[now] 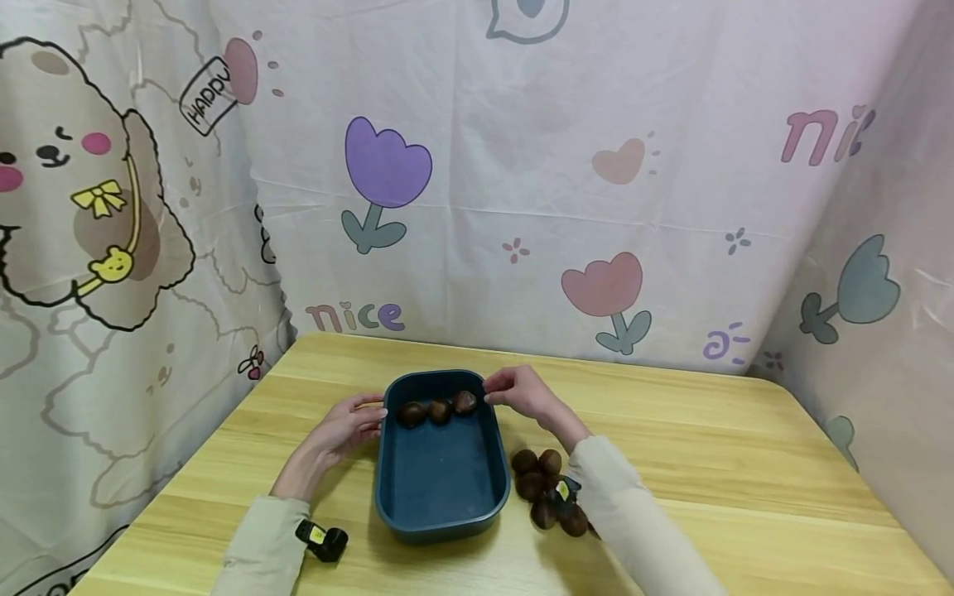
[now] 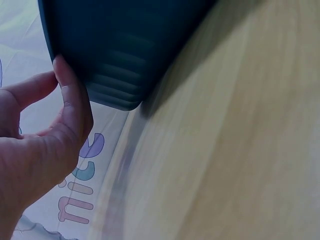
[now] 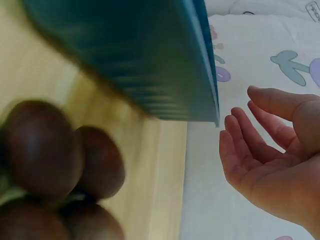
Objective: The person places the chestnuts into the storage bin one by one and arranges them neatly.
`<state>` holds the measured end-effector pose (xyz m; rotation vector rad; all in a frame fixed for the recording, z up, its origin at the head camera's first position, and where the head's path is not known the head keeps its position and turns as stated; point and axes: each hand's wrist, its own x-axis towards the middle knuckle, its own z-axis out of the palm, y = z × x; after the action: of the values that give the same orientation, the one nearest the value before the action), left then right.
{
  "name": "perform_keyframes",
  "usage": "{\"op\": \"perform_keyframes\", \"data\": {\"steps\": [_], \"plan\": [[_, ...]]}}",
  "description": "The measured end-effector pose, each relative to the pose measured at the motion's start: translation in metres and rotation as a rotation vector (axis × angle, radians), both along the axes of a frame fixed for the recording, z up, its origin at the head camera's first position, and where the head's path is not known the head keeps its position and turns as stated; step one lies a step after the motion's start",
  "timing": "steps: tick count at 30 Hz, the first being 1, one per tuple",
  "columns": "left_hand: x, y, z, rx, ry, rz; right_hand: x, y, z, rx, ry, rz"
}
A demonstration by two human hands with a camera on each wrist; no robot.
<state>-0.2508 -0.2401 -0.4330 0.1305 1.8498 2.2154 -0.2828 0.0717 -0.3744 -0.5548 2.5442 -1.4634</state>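
Observation:
A dark blue rectangular tray [image 1: 441,480] stands on the table with three brown chestnuts [image 1: 440,411] in a row near its far end. My left hand [image 1: 349,426] pinches the tray's left rim, thumb and fingertip meeting at the edge in the left wrist view. Beside the far right corner is my right hand [image 1: 524,391], its fingers loosely bent around nothing. The right wrist view shows this hand [image 3: 275,145] apart from the tray wall [image 3: 165,95]. Several more chestnuts [image 1: 531,486] lie grouped right of the tray, partly covered by the right sleeve.
A light wooden table [image 1: 715,463] bears everything. Behind it hangs a white curtain [image 1: 477,207] with printed flowers, and more of it hangs at both sides. A small black camera [image 1: 324,540] is strapped at the left wrist, another [image 1: 564,490] at the right.

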Motion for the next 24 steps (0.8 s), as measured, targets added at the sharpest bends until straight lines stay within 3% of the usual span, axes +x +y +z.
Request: {"op": "perform_keyframes", "data": {"steps": [5,9,24], "plan": [[0.001,-0.001,0.001,-0.001,0.006,-0.004,0.007,0.017,-0.011,0.031,-0.002,0.056],[0.001,-0.001,0.002,0.004,0.0,-0.004,0.012,0.035,-0.021,0.055,-0.014,0.046],[0.001,0.0,0.002,0.016,-0.001,-0.003,0.033,0.095,-0.048,0.033,-0.153,0.167]]}}
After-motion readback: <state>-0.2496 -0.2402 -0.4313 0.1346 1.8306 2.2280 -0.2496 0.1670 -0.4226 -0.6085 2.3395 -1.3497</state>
